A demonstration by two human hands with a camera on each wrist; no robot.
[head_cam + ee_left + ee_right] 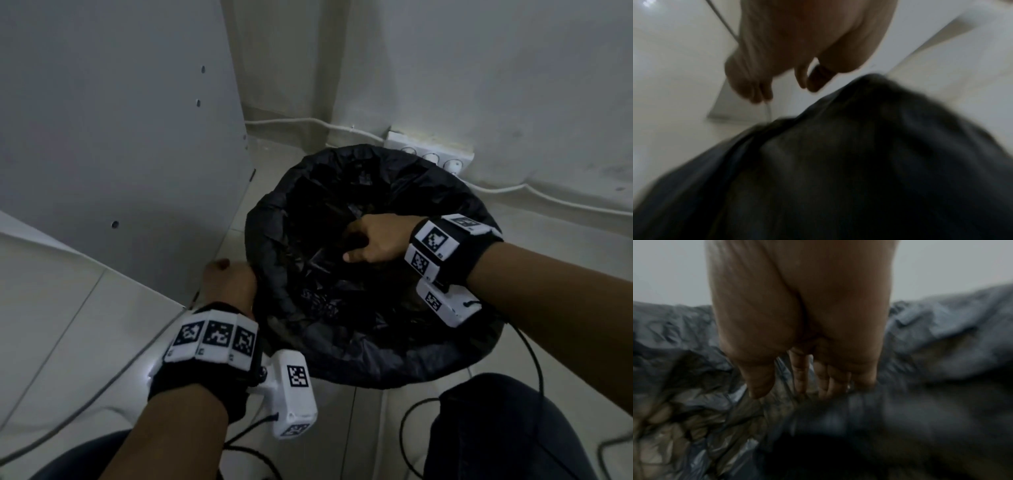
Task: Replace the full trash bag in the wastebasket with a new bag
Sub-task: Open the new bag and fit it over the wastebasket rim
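A black trash bag (359,356) lines a wastebasket that stands on the pale tiled floor (68,308) in a corner, its edge folded out over the rim so the basket itself is hidden under the plastic. The right hand (376,240) reaches down inside the bag's mouth from the right side; in the right wrist view its fingers (801,374) point down, fairly straight, with their tips in the crumpled black plastic, and I cannot tell whether they pinch any of it. The left hand (229,284) sits at the left outer edge of the bag, just beside the folded rim. In the left wrist view its fingers (756,91) are curled inward above the dark plastic, with floor showing through the gap between them and the thumb, so it seems to grip nothing; the view is blurred. A grey cabinet panel (120,137) stands to the left, and a white power strip (431,150) lies behind the bag by the wall
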